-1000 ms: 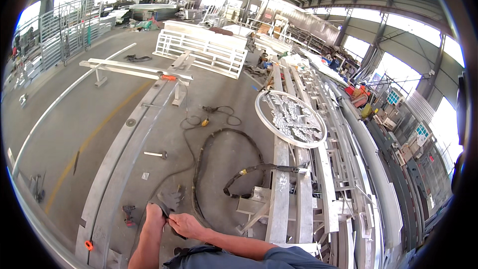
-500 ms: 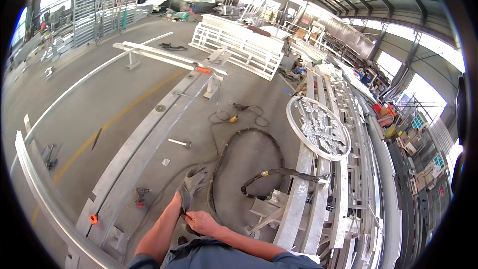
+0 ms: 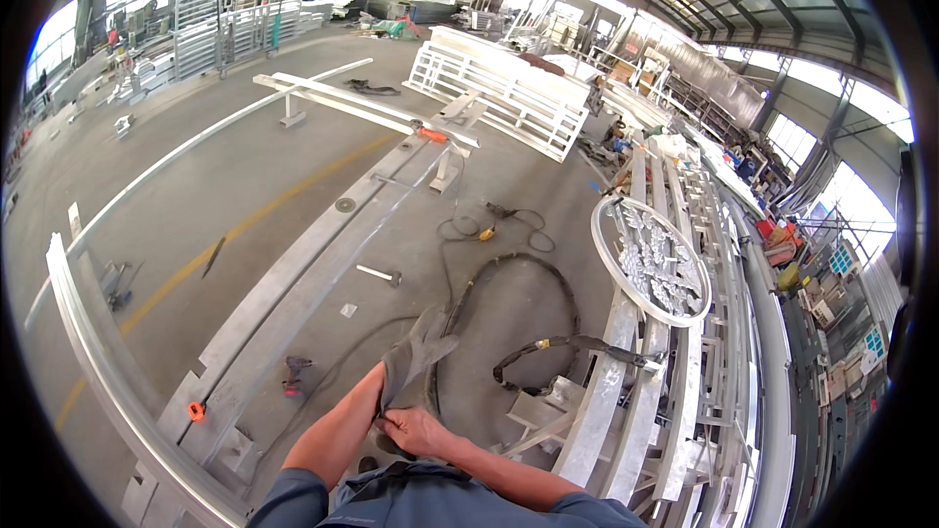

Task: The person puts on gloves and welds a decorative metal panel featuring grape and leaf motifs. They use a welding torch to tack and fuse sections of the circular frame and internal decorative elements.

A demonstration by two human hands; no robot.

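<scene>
My left hand [image 3: 419,344] wears a grey work glove, its fingers stretched out and the thumb apart. My bare right hand [image 3: 416,430] is closed on the cuff of that glove at the left wrist. Something dark shows just under the right hand, too hidden to name. Both hands are in front of my body, above the grey floor. Beyond the gloved hand, a thick black cable [image 3: 468,284] loops over the floor.
On the left, long metal beams [image 3: 303,240] carry an orange tape measure [image 3: 197,412]. A cordless drill [image 3: 294,375] and a hammer [image 3: 378,275] lie nearby. At right, a round ornamental frame [image 3: 700,305] rests on metal bars [image 3: 599,420]. White railings [image 3: 499,98] stand farther back.
The view has shifted, so the surroundings sit farther right. The gloved left hand's thumb and fingers now show more spread. The right hand keeps its grip at the cuff.
</scene>
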